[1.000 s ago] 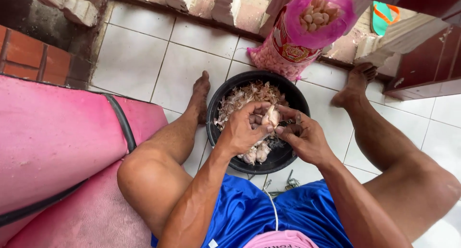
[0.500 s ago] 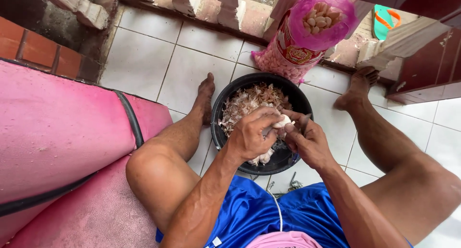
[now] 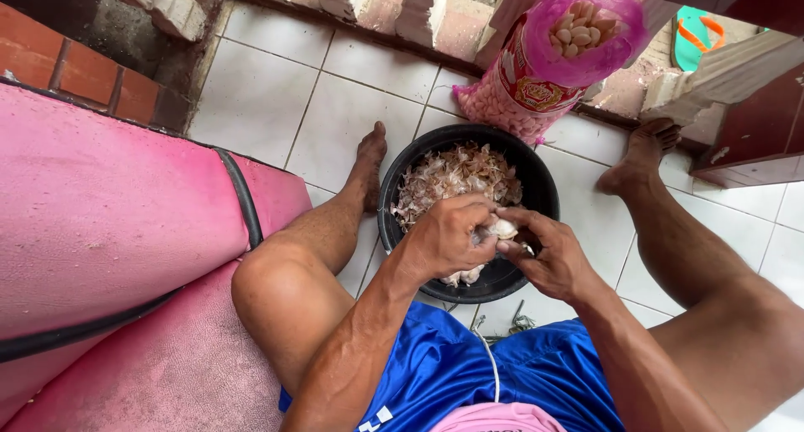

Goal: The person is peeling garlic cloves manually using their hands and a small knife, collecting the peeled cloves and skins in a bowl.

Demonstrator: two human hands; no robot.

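Note:
A black round basin stands on the white tiled floor between my bare feet, holding papery garlic skins and some peeled cloves. Over its near side my left hand grips a pale garlic bulb. My right hand touches the same bulb from the right, and a small metal blade tip shows by its fingers. Both hands are closed around the garlic.
A pink mesh sack of garlic leans against the low wall behind the basin. A pink cushioned seat with a black hose lies at my left. A green sandal sits at the top right, beside a dark red wooden post.
The hands stay together over the basin's near side, shifting slightly as they work the garlic. The view has drifted a little; nothing else has moved.

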